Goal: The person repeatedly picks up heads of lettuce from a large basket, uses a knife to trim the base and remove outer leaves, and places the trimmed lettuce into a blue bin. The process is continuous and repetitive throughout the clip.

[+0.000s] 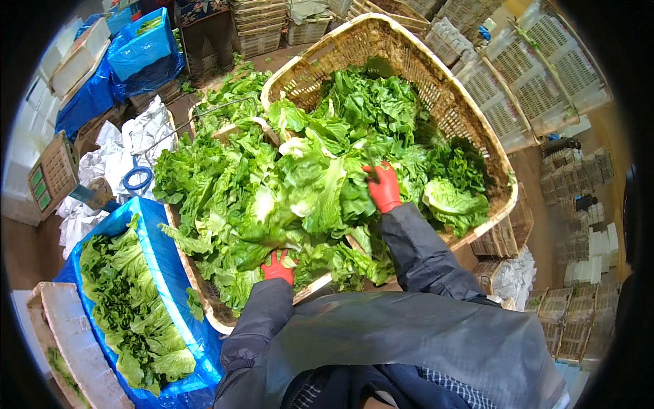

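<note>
My left hand (278, 268), in a red glove, rests with spread fingers on loose lettuce leaves (245, 250) at the near side of the pile. Some fingertips are partly covered by leaf. My right hand (384, 189), also red-gloved, is closed around what looks like a knife (372, 159), its thin dark blade pointing away from me over the leaves. Green lettuce (327, 194) is heaped before me and spills across the crate rims. Behind my right hand a large stained plastic crate (447, 97) stands tilted, holding more heads, including a pale one (452, 202).
At lower left, a blue-lined crate (156, 286) holds packed lettuce. A long metal hook (168, 135) with a blue ring handle (138, 176) lies by white sacks (148, 122). Stacked crates (531, 66) stand at right; a person's legs (207, 46) show at the back.
</note>
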Motion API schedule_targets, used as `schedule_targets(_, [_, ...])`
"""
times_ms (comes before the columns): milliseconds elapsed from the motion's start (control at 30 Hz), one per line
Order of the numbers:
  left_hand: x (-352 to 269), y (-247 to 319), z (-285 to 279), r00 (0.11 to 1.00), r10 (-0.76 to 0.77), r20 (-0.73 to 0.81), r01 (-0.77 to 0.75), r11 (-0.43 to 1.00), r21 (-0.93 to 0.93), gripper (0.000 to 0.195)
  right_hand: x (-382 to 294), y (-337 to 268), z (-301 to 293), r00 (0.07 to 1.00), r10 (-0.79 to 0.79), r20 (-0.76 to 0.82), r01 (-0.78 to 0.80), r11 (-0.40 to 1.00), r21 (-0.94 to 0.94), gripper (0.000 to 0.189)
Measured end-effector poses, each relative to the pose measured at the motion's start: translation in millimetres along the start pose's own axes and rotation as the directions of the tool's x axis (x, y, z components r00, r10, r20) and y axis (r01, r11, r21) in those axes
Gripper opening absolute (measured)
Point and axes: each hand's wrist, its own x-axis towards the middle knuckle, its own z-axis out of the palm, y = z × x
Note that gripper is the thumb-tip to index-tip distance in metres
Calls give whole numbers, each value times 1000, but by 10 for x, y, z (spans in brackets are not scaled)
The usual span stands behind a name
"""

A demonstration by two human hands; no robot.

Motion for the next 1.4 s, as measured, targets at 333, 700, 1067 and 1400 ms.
schedule_targets(333, [-765,-14,-2359,940,122,-319,-333,132,-933,76,-263,-435,-1400,985,36,-166,105,639,762,22])
schedule_targets(700, [-1373,-743,-2710,928,357,-106,-263,427,-865,87,-589,-1254,-1232,686,175,706,-687,476,549,30])
schedule_targets(1067, [-1932,-305,-2406,989,91,-115,-144,450,-881,85,-282,-1544,-859,549,-667,505,748,661,60,11])
schedule_targets(1400, [-1591,-339,-2356,872,-75,-484,-473,-385,-792,108,-820,-1427,-444,541,-435,720,-789,34,613,48])
